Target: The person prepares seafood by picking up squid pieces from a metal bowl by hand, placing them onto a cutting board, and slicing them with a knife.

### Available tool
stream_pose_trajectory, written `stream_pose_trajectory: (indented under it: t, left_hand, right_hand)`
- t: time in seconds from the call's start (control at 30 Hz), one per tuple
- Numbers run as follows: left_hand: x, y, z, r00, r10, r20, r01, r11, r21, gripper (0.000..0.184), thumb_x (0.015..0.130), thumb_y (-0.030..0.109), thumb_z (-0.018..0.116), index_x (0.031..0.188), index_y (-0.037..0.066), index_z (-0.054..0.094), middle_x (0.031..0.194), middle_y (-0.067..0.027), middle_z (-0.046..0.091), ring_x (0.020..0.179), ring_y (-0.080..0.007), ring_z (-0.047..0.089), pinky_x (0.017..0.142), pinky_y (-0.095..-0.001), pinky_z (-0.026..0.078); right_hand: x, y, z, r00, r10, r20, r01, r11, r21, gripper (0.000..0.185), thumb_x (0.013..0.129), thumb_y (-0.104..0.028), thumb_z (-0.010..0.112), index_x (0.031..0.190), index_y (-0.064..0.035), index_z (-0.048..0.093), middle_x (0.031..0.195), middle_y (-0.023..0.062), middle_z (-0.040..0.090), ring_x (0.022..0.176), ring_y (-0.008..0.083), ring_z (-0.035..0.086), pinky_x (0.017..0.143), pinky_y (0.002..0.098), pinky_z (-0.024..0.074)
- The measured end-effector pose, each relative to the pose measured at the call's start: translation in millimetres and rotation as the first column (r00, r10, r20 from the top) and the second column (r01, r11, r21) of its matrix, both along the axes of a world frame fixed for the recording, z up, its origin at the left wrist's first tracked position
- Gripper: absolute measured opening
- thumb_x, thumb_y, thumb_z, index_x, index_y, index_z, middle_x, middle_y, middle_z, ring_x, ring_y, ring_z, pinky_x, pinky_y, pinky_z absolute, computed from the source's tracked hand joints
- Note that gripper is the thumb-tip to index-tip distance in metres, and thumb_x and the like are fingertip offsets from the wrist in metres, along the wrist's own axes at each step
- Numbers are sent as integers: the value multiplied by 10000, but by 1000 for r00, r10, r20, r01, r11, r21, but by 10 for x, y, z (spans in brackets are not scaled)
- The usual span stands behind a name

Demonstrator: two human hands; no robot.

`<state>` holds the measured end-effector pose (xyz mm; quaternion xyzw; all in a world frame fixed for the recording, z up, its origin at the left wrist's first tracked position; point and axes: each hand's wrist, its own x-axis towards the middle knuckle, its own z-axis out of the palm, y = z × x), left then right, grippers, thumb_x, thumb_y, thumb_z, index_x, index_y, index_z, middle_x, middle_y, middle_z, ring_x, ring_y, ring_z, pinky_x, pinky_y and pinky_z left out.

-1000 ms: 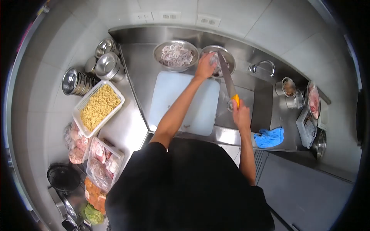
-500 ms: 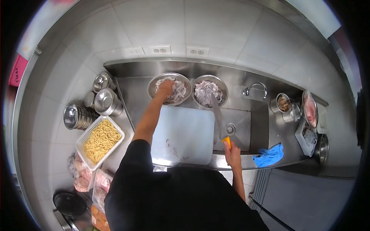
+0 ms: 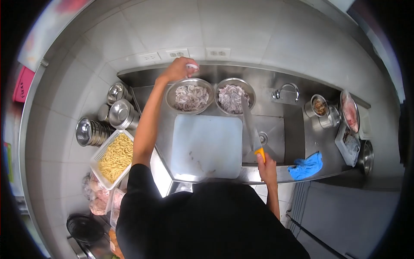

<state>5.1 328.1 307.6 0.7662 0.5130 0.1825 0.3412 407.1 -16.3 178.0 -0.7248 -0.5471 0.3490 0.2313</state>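
Observation:
My left hand (image 3: 177, 70) is raised above the left steel bowl (image 3: 169, 100), its fingers closed on a small whitish piece of squid (image 3: 192, 66). That bowl holds a heap of pale grey raw squid pieces (image 3: 191, 97). In my right hand (image 3: 267, 167), low in front of the sink, is a large knife (image 3: 252, 125) with a yellow handle. Its long blade points away from me, with the tip over the edge of the right steel bowl (image 3: 253, 91), which also contains raw squid. Nearest me lies a white cutting board (image 3: 207, 142) with a few dark scraps on it.
Right of the board is a sink (image 3: 274, 146) with a faucet (image 3: 285, 91). A blue cloth (image 3: 306, 166) drapes over the counter's front edge. Steel containers and a plate of meat (image 3: 350, 113) stand far right. At left are stacked steel bowls (image 3: 121, 113) and a basket of yellow noodles (image 3: 115, 157).
My left hand has risen out of the left bowl and away from me, a piece of squid now showing in its fingers. The knife stays in my right hand. The view has shifted slightly.

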Motion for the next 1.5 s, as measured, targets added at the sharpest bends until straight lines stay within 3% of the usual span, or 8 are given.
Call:
stream_pose_trajectory:
  t: [0.13, 0.27, 0.37, 0.5, 0.77, 0.97, 1.17, 1.5]
  left_hand:
    - [247, -637, 114, 967, -180, 182, 189, 981, -35, 182, 951, 47, 666, 1124, 31, 723, 936, -58, 728, 773, -121, 659, 744, -292, 559]
    - [540, -1419, -915, 939, -217, 265, 280, 932, -230, 316, 921, 0, 622, 1224, 60, 686, 1127, -114, 706, 973, -196, 703, 825, -347, 567]
    - [586, -2029, -2168, 980, -163, 113, 161, 987, 31, 426, 861, -21, 636, 1278, 66, 649, 1156, -165, 670, 1022, -298, 682, 893, -390, 551]
    - [481, -2757, -2851, 965, 259, 42, -253, 961, -115, 516, 820, 3, 694, 1324, 76, 612, 1239, -198, 571, 1094, -389, 612, 998, -429, 507]
    - [475, -3371, -2930, 760, 640, -109, -593, 753, 286, 499, 826, 1, 716, 1311, 76, 626, 1312, -220, 518, 1156, -401, 560, 1005, -463, 497]
    - [540, -3164, -3173, 750, 635, 183, -586, 767, -262, 549, 819, 32, 760, 1346, 86, 614, 1294, -215, 516, 1132, -386, 570, 974, -456, 507]
    - [1089, -2982, -3179, 808, 558, 190, -589, 760, 275, 424, 835, 38, 765, 1248, 65, 675, 1175, -191, 585, 894, -314, 649, 819, -394, 560]
    - [1306, -2503, -3143, 718, 652, 244, -648, 754, -106, 168, 792, 4, 709, 952, 49, 677, 900, -129, 701, 895, -267, 686, 819, -360, 548]
  right_hand:
    - [3, -79, 230, 999, 41, 13, -42, 998, 52, 457, 1044, -440, 548, 1011, 11, 611, 798, 300, 656, 796, 529, 642, 696, 564, 490]
    - [60, -228, 157, 988, 139, 72, -146, 984, 98, 416, 1031, -411, 589, 1029, 4, 621, 791, 295, 663, 784, 534, 641, 653, 564, 486]
    - [60, -372, -92, 972, 201, 121, -207, 977, 41, 394, 1017, -407, 611, 1075, -18, 628, 790, 302, 671, 777, 524, 656, 657, 577, 501]
    - [-89, -533, -371, 926, 287, 244, -286, 957, -40, 385, 1021, -411, 602, 1096, -33, 607, 791, 275, 691, 763, 498, 679, 670, 581, 532]
    - [-522, -412, -651, 829, 449, 333, -456, 888, -63, 382, 1034, -412, 569, 1147, -47, 572, 755, 250, 693, 729, 478, 689, 675, 585, 549]
    - [-386, -323, -862, 925, 307, 222, -282, 949, -139, 447, 1060, -452, 485, 1179, -31, 581, 884, 306, 700, 856, 537, 672, 782, 610, 529]
    - [-216, -334, -1473, 931, 363, 26, -356, 923, -147, 489, 1068, -480, 430, 1222, -43, 588, 1074, 316, 685, 1068, 561, 605, 941, 609, 469]
    - [7, -440, -1308, 974, 226, -21, -225, 955, -193, 484, 1062, -480, 448, 1186, -32, 581, 950, 332, 680, 955, 551, 640, 821, 599, 491]
